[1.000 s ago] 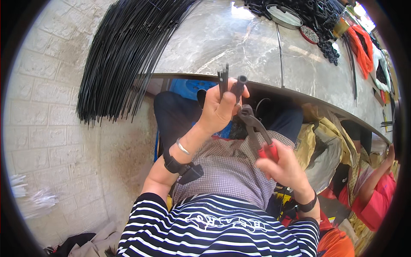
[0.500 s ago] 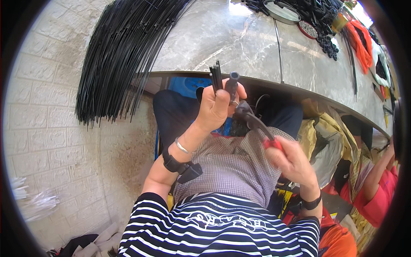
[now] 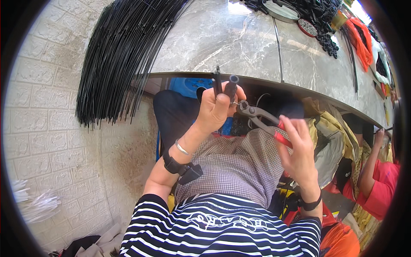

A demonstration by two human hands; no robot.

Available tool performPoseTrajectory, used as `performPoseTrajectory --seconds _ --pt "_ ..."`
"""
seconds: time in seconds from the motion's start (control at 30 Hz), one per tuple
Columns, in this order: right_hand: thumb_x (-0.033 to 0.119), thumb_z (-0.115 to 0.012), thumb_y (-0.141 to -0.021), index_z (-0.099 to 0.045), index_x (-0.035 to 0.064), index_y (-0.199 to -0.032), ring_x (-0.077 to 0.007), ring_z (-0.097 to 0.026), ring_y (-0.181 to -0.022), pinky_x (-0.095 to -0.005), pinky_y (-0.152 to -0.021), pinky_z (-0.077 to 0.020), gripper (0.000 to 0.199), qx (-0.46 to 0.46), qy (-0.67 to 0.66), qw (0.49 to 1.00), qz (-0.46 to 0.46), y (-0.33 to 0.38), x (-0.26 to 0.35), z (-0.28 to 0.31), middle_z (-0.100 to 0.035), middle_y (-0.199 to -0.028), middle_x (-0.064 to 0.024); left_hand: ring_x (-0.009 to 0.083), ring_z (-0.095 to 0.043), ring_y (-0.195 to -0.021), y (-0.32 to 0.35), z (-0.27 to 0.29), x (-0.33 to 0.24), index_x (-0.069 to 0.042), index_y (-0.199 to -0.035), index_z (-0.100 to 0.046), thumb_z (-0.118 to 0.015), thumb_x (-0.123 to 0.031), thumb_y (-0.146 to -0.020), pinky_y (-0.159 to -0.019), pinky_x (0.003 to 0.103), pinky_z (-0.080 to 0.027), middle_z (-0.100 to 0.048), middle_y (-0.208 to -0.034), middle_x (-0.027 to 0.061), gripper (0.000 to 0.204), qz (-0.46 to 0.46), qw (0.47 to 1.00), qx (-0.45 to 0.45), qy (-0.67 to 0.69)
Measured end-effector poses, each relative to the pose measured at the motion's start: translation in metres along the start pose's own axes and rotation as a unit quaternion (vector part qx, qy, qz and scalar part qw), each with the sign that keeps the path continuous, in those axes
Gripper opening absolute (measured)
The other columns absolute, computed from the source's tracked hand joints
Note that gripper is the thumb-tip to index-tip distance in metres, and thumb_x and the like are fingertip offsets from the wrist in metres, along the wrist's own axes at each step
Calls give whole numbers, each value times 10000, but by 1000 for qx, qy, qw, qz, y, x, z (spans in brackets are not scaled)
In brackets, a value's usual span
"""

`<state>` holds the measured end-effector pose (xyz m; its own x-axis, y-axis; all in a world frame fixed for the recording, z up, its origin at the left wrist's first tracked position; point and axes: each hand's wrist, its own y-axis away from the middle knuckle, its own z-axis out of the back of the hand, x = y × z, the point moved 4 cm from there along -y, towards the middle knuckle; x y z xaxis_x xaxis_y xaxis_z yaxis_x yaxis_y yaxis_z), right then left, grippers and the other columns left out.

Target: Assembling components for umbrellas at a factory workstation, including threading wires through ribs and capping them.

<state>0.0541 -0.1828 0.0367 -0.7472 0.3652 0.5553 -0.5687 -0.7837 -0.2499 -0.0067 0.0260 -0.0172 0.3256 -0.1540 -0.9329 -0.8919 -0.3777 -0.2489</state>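
Observation:
My left hand (image 3: 215, 110) is closed around a bundle of thin black rods (image 3: 217, 81) and a thicker black tube (image 3: 231, 88), which looks like part of an umbrella frame. The tube's round open end points up. In my right hand (image 3: 298, 152) are pincers (image 3: 259, 115) with red grips, their handles spread apart. The pincers' rounded jaws are beside my left fingers, close to a thin bright wire (image 3: 235, 103) by the tube. Whether the jaws touch the wire, I cannot tell. Below, a checked apron (image 3: 231, 165) covers my lap.
Ahead is a grey marbled table (image 3: 205, 47). A large stack of long black rods (image 3: 117, 64) overhangs its left edge. Small black parts, a round dish (image 3: 280, 10) and an orange bag (image 3: 360, 43) lie far right. Another person in a red shirt (image 3: 381, 188) sits at right.
The pincers' handles have spread apart and my right fingers have loosened and straightened. My left hand keeps its hold in nearly the same place. The other person's arm at right has shifted.

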Motion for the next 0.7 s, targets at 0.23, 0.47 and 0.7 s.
performPoseTrajectory --seconds 0.23,0.47,0.7 --pt "140 -740 -734 -549 17 -904 -133 -491 -517 -263 -522 -397 284 132 -172 966 -141 16 -1 -18 -452 -572 -5 11 -378 -530 -2 -7 -1 18 -909 -605 -521 -661 -827 -452 178 -280 -438 -634 -56 689 1 999 36 26" --pt "93 -721 -686 -536 -39 -1100 -273 -564 -754 -322 -674 -459 473 108 -215 970 -16 7 -1 -10 -537 -853 -153 1 -453 -514 -4 -2 0 18 -895 -610 -440 -815 -690 -446 150 -314 -521 -613 -47 875 29 999 9 -44" --pt "107 -729 -755 -549 -2 -1042 -278 -582 -584 -329 -555 -458 356 280 -341 865 -240 20 -2 -16 -581 -686 -111 2 -448 -503 -3 -1 7 16 -883 -618 -411 -829 -694 -442 151 -314 -521 -610 -45 890 42 999 0 -29"
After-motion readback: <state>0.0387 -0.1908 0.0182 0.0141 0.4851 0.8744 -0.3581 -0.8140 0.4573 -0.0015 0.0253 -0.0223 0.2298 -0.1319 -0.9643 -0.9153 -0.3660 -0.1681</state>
